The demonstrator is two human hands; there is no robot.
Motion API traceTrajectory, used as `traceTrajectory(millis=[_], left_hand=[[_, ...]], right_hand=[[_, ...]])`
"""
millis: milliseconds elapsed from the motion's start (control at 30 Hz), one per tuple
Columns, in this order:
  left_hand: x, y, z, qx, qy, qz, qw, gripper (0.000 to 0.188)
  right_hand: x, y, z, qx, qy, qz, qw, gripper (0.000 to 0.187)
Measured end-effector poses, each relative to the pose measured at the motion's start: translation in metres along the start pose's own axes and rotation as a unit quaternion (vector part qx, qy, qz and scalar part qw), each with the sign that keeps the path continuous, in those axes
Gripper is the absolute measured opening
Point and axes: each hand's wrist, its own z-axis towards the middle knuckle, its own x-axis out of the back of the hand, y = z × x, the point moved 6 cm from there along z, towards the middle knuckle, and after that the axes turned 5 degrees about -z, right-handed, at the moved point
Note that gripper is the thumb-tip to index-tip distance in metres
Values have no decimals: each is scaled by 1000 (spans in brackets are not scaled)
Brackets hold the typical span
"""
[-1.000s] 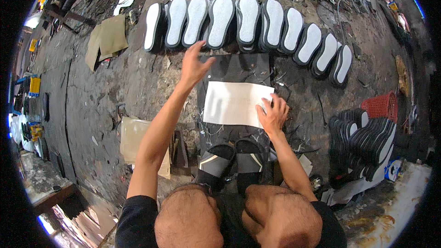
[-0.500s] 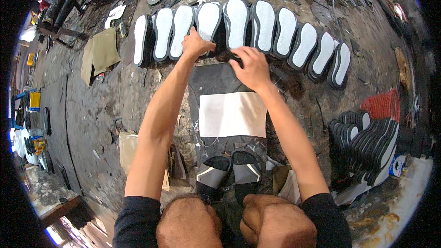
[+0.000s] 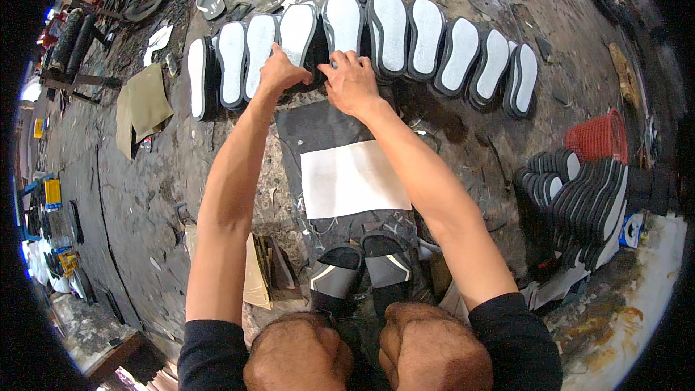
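Note:
A curved row of shoe sole stacks, black with white tops, stands on the floor ahead of me. My left hand (image 3: 285, 72) wraps round the near end of one sole stack (image 3: 297, 32), its index finger along the left side and its thumb on the right. Directly to the right, my right hand (image 3: 351, 85) has its bent fingers over the near end of the neighbouring sole stack (image 3: 343, 20). Its fingertips are partly hidden. Both forearms reach over a dark mat (image 3: 318, 127), on which a white rectangular sheet (image 3: 353, 181) lies between my arms and feet.
My feet in grey-and-black sandals (image 3: 339, 275) stand at the mat's near end. To the right are more piled soles (image 3: 590, 199) and a red mesh basket (image 3: 597, 137). Olive sheets (image 3: 148, 105) lie at left, near a metal stand (image 3: 72, 80). Scraps litter the far floor.
The view has shifted, so the row appears farther left. My right hand has moved up onto the near end of its stack. My left hand stays at the same stack.

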Motion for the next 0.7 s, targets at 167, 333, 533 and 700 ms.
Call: traceTrajectory(millis=[167,333,533,700], left_hand=[[5,-2,6,-18,-17,-14,1000,132],[-2,-23,25,-15,-88,-147,985,120],[6,-5,21,22,-210,-305,929,40],[35,-25,-11,105,-189,-641,736,24]], right_hand=[[-1,-9,-7,12,6,-38,999,49],[-6,-11,1,-5,-12,3,1000,46],[-11,-3,-6,-15,-41,-44,998,45],[-7,-19,-3,-9,-131,-111,985,42]])
